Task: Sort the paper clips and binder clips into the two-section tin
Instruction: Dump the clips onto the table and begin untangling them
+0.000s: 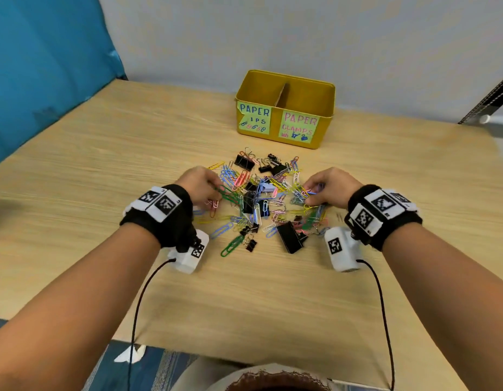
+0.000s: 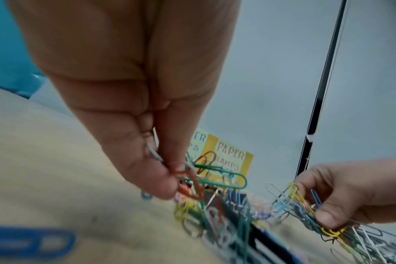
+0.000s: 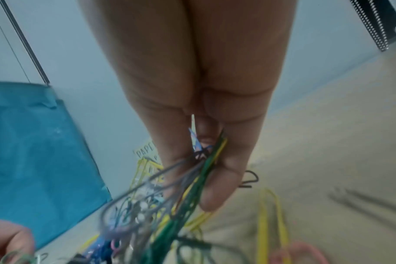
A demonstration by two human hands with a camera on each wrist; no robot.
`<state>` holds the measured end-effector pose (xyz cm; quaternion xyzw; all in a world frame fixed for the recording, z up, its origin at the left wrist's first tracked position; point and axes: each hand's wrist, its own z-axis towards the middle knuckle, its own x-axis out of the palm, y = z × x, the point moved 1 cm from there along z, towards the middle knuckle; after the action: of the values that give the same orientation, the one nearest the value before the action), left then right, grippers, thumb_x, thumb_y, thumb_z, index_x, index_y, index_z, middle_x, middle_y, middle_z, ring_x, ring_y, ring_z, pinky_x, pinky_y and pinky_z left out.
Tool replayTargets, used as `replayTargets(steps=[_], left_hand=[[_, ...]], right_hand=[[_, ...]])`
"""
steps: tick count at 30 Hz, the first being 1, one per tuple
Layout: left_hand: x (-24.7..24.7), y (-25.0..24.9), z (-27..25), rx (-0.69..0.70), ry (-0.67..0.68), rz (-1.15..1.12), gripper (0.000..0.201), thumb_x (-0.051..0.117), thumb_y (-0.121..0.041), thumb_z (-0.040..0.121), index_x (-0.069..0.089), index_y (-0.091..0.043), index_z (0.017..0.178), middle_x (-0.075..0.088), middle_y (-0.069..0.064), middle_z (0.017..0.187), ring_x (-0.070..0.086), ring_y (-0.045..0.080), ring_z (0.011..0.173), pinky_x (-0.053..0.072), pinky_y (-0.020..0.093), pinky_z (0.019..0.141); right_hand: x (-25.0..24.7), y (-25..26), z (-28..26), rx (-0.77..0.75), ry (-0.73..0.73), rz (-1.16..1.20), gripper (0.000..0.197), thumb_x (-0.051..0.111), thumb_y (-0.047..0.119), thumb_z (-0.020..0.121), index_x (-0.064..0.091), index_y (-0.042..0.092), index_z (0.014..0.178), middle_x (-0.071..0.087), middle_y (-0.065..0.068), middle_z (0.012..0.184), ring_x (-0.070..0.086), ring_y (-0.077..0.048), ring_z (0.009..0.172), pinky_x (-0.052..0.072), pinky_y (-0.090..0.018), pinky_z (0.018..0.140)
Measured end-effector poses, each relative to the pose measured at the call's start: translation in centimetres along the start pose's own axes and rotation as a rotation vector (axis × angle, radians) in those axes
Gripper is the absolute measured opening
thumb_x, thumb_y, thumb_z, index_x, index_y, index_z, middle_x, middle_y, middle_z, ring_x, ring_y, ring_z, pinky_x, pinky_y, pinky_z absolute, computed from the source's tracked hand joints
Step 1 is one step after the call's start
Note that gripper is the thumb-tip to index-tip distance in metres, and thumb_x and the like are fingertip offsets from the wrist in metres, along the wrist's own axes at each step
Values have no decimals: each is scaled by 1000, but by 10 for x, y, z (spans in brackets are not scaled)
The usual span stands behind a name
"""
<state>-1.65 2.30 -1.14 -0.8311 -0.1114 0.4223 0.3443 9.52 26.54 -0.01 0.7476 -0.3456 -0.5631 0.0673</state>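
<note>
While both hands work at a mixed pile (image 1: pixel 258 198) of coloured paper clips and black binder clips on the wooden worktop (image 1: pixel 103 153), the left hand (image 1: pixel 201 184) pinches a small bunch of paper clips, one green (image 2: pixel 222 176) and one orange (image 2: pixel 190 185), between thumb and curled fingers (image 2: pixel 147 171). At the pile's other edge, the right hand (image 1: pixel 330 187) pinches a thicker bundle of paper clips (image 2: pixel 305 210) in yellow, green, blue and silver. Beyond the pile, near the wall, stands the yellow two-section tin (image 1: pixel 284 108). Its left half carries a green note reading "PAPER", its right half one reading "PAPER CLAMPS". A large binder clip (image 1: pixel 289 237) lies at the pile's near edge.
</note>
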Motion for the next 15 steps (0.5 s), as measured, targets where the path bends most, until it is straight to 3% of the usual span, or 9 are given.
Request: replayTargets(steps=[2,5,9,11,13,15], left_hand=[[-11,-4,-3,27,0,-73,29,57,14,82,58,-12,68,58,-2,48,52,-3,28,47,9,37],[-25,-17,-5,76,21,-225,31,54,15,84,56,-11,68,60,-6,37,55,-1,31,52,12,41],[-37,-43,-2,192,53,-307,29,54,14,84,57,-11,70,61,-10,38,57,-1,36,54,15,47],[-41,-58,0,250,58,-345,29,54,15,84,57,-11,71,60,-11,38,57,-2,36,53,14,46],[-45,-75,5,301,34,-414,30,53,17,84,56,-10,71,59,-7,39,56,-2,36,52,12,43],[-51,-94,14,341,-9,-506,31,52,17,84,54,-10,70,58,-1,51,57,-2,36,52,13,41]], right_hand=[[-11,1,-3,-3,-16,87,34,77,8,72,69,5,105,46,3,64,46,-16,65,41,-12,53],[-31,15,-12,-36,-23,259,28,73,-1,75,66,9,100,44,-1,65,47,-15,56,50,-11,44],[-56,43,-23,-124,-78,477,21,69,-4,77,62,14,85,45,-1,67,50,-4,49,49,-9,44],[-65,59,-22,-183,-89,579,26,66,-6,78,58,19,76,46,-1,67,52,2,43,49,-9,46],[-73,74,-16,-256,-115,666,28,64,-7,79,57,20,75,46,-1,67,53,4,43,49,-11,47],[-82,89,-7,-316,-145,743,29,63,-7,80,58,21,76,48,1,68,55,2,47,50,-12,50]])
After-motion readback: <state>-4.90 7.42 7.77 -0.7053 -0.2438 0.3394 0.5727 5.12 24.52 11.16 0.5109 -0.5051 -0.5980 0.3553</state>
